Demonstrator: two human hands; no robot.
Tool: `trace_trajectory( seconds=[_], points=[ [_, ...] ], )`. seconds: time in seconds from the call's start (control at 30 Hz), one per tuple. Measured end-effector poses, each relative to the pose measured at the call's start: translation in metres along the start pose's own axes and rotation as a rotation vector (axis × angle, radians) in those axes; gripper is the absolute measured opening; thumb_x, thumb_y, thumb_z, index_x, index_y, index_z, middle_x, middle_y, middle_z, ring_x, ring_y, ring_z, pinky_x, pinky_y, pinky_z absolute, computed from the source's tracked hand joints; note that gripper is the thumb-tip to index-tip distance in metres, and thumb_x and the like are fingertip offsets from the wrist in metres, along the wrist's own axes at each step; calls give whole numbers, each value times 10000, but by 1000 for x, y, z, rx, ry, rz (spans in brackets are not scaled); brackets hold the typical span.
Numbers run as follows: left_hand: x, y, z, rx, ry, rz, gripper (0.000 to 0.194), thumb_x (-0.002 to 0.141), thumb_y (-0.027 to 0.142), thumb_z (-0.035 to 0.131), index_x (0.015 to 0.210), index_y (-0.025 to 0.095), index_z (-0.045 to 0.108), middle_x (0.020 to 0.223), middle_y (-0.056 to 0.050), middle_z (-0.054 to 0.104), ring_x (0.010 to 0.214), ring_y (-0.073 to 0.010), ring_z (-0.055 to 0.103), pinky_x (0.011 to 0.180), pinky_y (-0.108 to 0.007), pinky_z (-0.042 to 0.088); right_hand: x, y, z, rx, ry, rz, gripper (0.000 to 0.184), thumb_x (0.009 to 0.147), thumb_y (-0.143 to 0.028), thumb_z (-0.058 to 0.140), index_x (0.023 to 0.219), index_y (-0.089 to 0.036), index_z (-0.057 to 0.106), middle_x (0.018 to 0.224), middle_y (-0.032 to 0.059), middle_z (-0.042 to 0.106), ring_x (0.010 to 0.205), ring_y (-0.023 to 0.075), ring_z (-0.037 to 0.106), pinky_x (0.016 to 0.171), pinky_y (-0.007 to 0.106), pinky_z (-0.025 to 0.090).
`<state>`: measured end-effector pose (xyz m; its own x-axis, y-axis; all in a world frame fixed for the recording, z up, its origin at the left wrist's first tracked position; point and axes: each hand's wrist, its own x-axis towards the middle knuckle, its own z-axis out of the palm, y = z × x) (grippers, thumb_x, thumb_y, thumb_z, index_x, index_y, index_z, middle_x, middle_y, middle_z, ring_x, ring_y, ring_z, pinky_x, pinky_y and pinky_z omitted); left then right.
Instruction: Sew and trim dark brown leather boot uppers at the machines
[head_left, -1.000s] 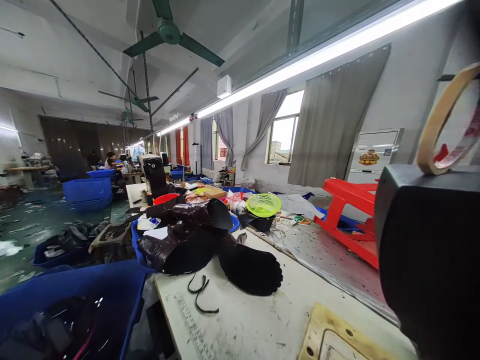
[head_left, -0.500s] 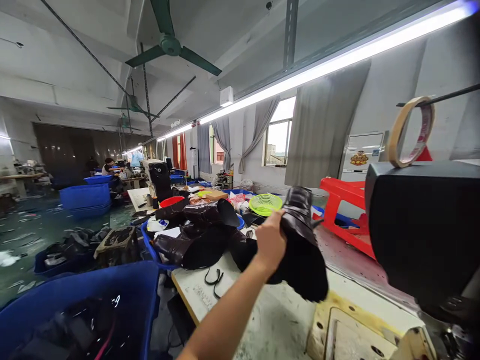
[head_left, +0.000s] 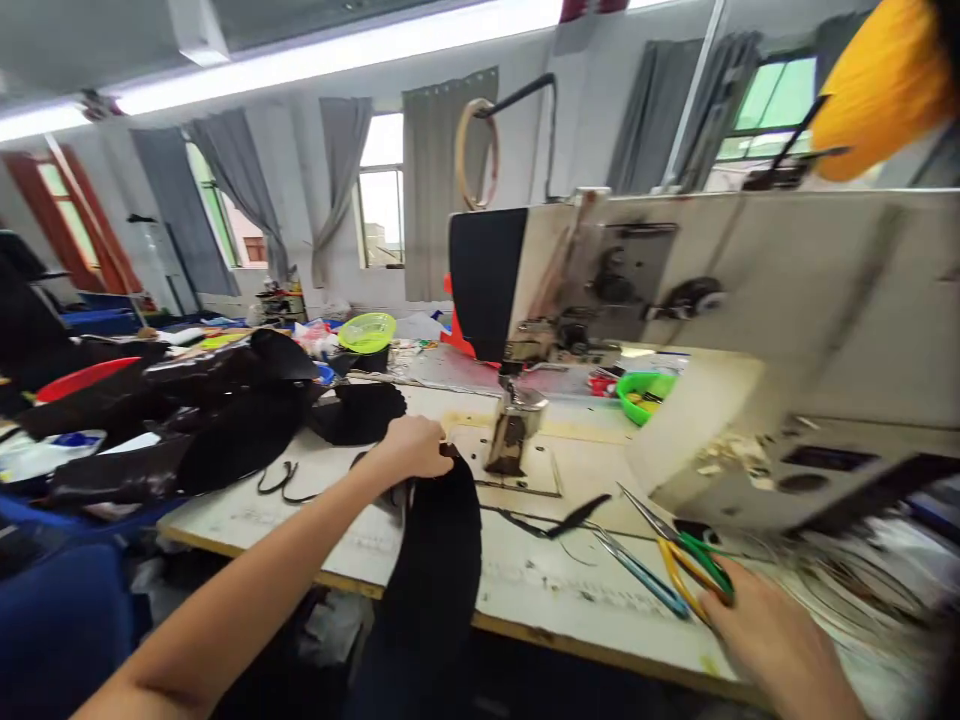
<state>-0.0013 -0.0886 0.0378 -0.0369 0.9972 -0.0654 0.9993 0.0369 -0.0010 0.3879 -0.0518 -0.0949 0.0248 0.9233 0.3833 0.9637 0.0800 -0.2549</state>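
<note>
My left hand (head_left: 411, 447) is closed on a black leather piece (head_left: 442, 545) that hangs over the front edge of the sewing table (head_left: 525, 590), just left of the sewing machine's needle post (head_left: 512, 432). My right hand (head_left: 772, 640) rests at the table's front right, its fingers by the yellow and green handles of the scissors (head_left: 675, 560); whether it grips them is unclear. A second pair of blue-handled scissors (head_left: 630, 568) lies alongside.
The white sewing machine (head_left: 712, 300) fills the right half. A heap of dark leather pieces (head_left: 187, 420) lies on the table's left. A small green bowl (head_left: 645, 392), a lime basket (head_left: 366, 332) and a red tray (head_left: 82, 378) stand behind. Blue bins (head_left: 60, 630) are at the lower left.
My view has swung right and down to the sewing machine. My left hand has brought the black leather piece from the air down to the table by the needle. My right hand has come into view.
</note>
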Motion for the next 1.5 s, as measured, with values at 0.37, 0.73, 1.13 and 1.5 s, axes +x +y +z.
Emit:
trace_trajectory(
  seconds=[0.37,0.73,1.13,1.5],
  points=[
    [5,43,-3,247,-209,431,227,850,180,729,1072,156,684,1508,-87,450,1429,-344,344,1128,-598,357,-67,-53,-30,177,-201,-126,253,858,-348,609,1085,-238,617,675,-19,683,630,206,670,591,271,421],
    [29,42,33,423,-274,496,191,840,228,751,1003,152,687,1386,-85,535,1330,-328,443,1053,-577,436,-78,-126,-14,119,-279,-389,224,867,-395,653,800,-197,571,698,23,675,638,219,650,559,308,161],
    [36,26,14,221,-294,627,168,749,31,657,741,181,733,1245,-64,582,1143,-268,546,899,-383,490,-61,-159,-6,38,-403,-401,236,866,-422,671,809,-208,589,718,25,715,665,216,678,547,312,145],
    [27,29,7,9,-253,666,162,732,0,657,727,128,757,1107,-89,635,969,-203,615,830,-268,475,-62,-169,-15,-117,-445,-480,226,924,-407,601,828,-203,605,624,40,665,597,236,652,516,294,177]
  ],
)
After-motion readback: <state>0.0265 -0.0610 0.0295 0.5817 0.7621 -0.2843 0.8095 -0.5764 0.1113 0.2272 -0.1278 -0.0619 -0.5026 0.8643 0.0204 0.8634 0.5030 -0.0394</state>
